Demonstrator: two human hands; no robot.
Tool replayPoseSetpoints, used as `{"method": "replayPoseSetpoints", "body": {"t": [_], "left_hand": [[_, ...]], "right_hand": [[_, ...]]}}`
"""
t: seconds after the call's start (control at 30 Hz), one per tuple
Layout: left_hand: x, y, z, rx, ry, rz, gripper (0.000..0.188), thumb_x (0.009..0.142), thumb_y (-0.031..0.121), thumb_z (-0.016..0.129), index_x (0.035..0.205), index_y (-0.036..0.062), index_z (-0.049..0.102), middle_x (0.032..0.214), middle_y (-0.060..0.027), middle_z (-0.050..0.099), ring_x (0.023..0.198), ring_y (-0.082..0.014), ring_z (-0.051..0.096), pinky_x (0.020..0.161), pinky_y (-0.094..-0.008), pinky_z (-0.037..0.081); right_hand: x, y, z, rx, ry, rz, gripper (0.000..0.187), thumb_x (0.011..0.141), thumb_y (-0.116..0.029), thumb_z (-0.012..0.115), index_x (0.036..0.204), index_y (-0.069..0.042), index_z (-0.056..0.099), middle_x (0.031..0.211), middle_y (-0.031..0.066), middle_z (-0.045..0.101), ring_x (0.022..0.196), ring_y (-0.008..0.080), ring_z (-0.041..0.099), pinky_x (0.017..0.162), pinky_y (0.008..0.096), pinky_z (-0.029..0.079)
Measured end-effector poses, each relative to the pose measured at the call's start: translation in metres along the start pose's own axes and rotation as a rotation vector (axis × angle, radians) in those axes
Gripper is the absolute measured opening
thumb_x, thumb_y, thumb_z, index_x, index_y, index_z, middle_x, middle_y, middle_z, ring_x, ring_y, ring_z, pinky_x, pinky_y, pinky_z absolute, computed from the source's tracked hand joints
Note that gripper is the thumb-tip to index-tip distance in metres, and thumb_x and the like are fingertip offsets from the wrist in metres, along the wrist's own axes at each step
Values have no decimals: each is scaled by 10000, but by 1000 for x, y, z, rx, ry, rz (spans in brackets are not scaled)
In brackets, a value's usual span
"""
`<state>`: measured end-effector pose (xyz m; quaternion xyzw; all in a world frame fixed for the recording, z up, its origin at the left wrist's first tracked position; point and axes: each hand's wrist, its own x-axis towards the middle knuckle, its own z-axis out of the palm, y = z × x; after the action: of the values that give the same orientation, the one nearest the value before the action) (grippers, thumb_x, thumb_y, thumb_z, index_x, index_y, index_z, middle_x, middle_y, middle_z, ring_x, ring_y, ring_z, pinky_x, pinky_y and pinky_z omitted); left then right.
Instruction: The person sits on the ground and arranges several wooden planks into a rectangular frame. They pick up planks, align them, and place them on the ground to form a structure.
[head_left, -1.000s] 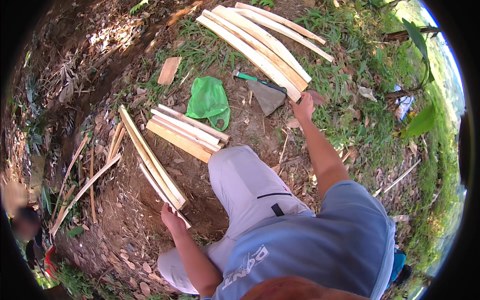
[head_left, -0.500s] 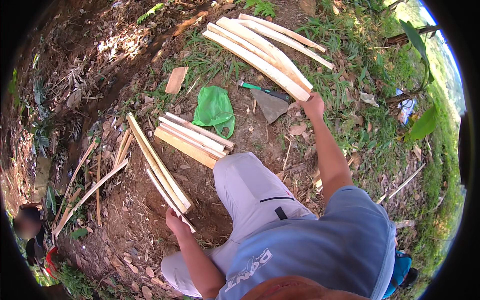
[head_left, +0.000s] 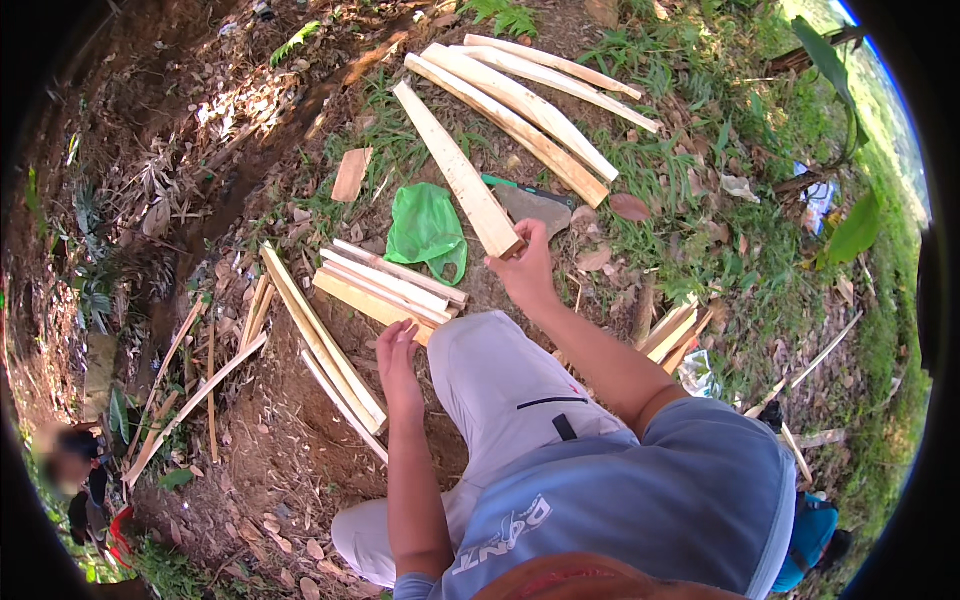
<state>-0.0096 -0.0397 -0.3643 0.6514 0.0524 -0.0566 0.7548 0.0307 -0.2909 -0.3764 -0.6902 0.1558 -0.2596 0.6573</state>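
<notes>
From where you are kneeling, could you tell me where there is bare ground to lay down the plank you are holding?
Bare soil lies left of the long strips, toward the thin sticks, and below the left hand beside the knee. Between the green bag and the stacked slats it is crowded, as is the plank pile beyond the right hand gripping the plank.

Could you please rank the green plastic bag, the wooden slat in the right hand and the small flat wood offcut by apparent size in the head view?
1. Wooden slat, held at its near end by the right hand.
2. Green plastic bag.
3. Small flat wood offcut.
</notes>
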Motion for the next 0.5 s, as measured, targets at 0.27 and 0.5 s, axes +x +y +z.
{"method": "replayPoseSetpoints", "body": {"t": [0.27, 0.5], "left_hand": [[108, -18, 80, -371, -324, -345, 401, 1046, 292, 600, 1306, -13, 580, 1169, -129, 674, 1021, -211, 664, 862, -353, 539], [122, -46, 65, -22, -277, -484, 427, 946, 256, 753, 1221, -52, 647, 1036, -102, 718, 855, -201, 700, 753, -338, 567]], "right_hand": [[-53, 15, 22, 35, -291, -131, 433, 840, -22, 799, 1171, -36, 520, 1188, 123, 545, 1147, 229, 606, 958, 355, 552], [111, 37, -103, -789, 136, -443, 374, 901, -226, 745, 1165, -13, 588, 1126, 207, 643, 1079, 411, 621, 973, 499, 479]]}}
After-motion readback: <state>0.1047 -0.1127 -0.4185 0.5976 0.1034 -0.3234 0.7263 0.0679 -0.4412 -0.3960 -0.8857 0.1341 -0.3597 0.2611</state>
